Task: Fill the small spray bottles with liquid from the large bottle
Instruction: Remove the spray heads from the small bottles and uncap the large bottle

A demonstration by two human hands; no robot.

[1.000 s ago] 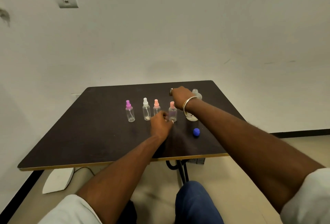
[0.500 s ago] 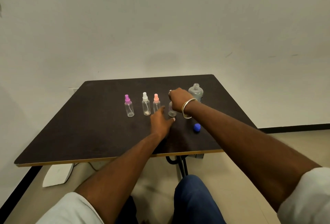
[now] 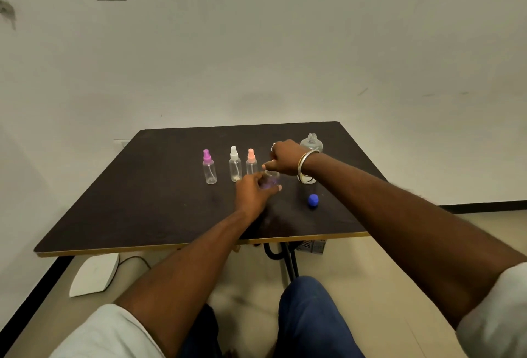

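Note:
Three small clear spray bottles stand in a row on the dark table (image 3: 142, 215): purple-topped (image 3: 209, 168), white-topped (image 3: 234, 164) and pink-topped (image 3: 251, 162). To their right, my left hand (image 3: 252, 193) grips the body of a fourth small bottle (image 3: 270, 180). My right hand (image 3: 285, 158), with a bangle on the wrist, is closed directly over that bottle's neck. Its pink spray cap is hidden inside the fist. The large clear bottle (image 3: 311, 143) stands uncapped behind my right wrist. Its blue cap (image 3: 312, 201) lies on the table nearer me.
The table's front edge (image 3: 199, 245) runs just past my knees, with a black table leg (image 3: 289, 260) under it. A white object (image 3: 94, 277) with a cable lies on the floor at left. The wall is close behind the table.
My right hand came back from the large bottle and closed over the fourth bottle's pink cap. My left hand moved right and took hold of that bottle's body.

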